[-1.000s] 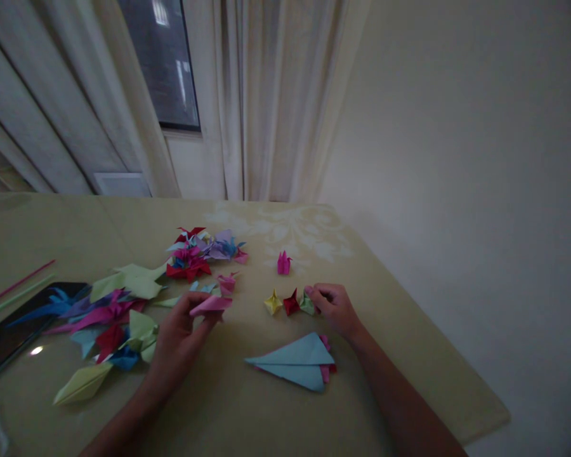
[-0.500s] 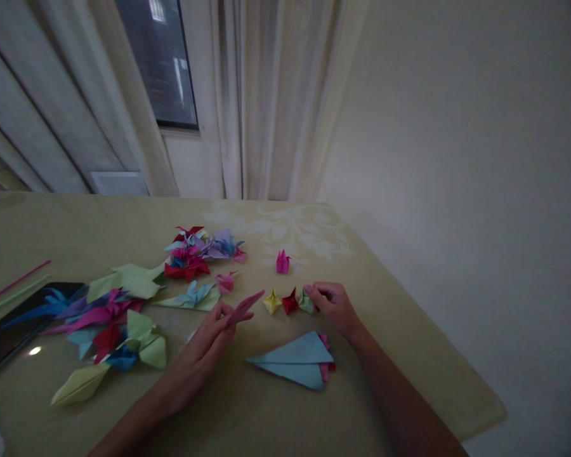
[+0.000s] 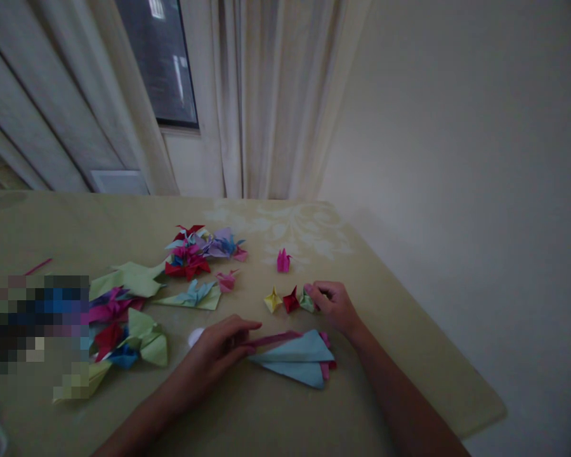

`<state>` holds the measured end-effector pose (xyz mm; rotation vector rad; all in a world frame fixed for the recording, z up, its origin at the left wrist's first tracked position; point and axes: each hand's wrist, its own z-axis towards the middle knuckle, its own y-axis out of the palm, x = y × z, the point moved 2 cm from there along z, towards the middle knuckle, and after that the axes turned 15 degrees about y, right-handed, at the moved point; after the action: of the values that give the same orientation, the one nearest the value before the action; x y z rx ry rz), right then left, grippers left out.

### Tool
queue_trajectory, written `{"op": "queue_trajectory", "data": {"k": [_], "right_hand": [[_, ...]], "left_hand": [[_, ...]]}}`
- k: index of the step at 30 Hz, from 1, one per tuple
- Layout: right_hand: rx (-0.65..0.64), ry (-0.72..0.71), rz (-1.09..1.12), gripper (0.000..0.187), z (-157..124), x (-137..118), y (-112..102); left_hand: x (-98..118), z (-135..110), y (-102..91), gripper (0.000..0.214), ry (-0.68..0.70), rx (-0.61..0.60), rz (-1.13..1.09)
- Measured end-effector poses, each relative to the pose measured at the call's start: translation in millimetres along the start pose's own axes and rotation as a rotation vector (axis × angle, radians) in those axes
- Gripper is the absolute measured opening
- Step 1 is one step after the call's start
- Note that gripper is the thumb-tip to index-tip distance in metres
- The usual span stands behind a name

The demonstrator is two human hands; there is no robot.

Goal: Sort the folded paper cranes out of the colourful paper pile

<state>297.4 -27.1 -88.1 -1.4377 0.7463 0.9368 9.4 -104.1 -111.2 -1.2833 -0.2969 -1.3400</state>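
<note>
Just right of my left hand [image 3: 221, 343], pinching pink paper [image 3: 276, 338] | blue paper plane [image 3: 297, 360] runs left-right, nose by that grip, left's nearer | right hand [image 3: 335, 306] pinches green paper [image 3: 306, 302] lol

Blue folded plane [image 3: 295, 358]: paper, matt, flat smooth faces, crisp creases.
Pink folded piece [image 3: 285, 336]: paper, matt; partly hidden, so little of the face reads.
Yellow folded piece [image 3: 273, 300]: paper, matt, sharply creased.
Red folded piece [image 3: 291, 301]: paper, same dull finish.
Green folded piece [image 3: 306, 303]: paper, matt where visible.
Small pink crane [image 3: 283, 261]: paper, matt, crisp-edged.
Table [image 3: 409, 381]: smooth top, faint sheen; material uncertain.
Curtains [image 3: 285, 95]: cloth, matt, soft folds.
Window pane [image 3: 162, 63]: glass, glossy, bright reflections.
Wall [image 3: 457, 158]: smooth, matt.
</note>
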Motion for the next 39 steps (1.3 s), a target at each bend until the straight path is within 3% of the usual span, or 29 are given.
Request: {"op": "queue_trajectory", "data": {"k": [13,18,23,26,32,39], "right_hand": [[0.003,0.007,-0.009,0.060,0,2,1],[0.003,0.001,-0.016,0.060,1,0,2],[0.004,-0.001,-0.013,0.061,1,-2,2],[-0.001,-0.003,-0.012,0.060,1,-2,2],[0.031,-0.035,-0.040,0.060,1,-2,1],[0.024,-0.185,-0.279,0.058,-2,-4,3]], "left_hand": [[17,-1,17.1,0.030,-0.083,0.140,-0.097],[19,-2,33.2,0.026,-0.077,0.100,-0.010],[22,-3,44.0,0.033,0.122,-0.015,0.237],[23,-4,46.7,0.045,0.174,-0.114,0.302],[23,2,45.8,0.023,0.181,-0.149,0.297],[24,6,48.0,0.019,0.191,-0.189,0.344]]}}
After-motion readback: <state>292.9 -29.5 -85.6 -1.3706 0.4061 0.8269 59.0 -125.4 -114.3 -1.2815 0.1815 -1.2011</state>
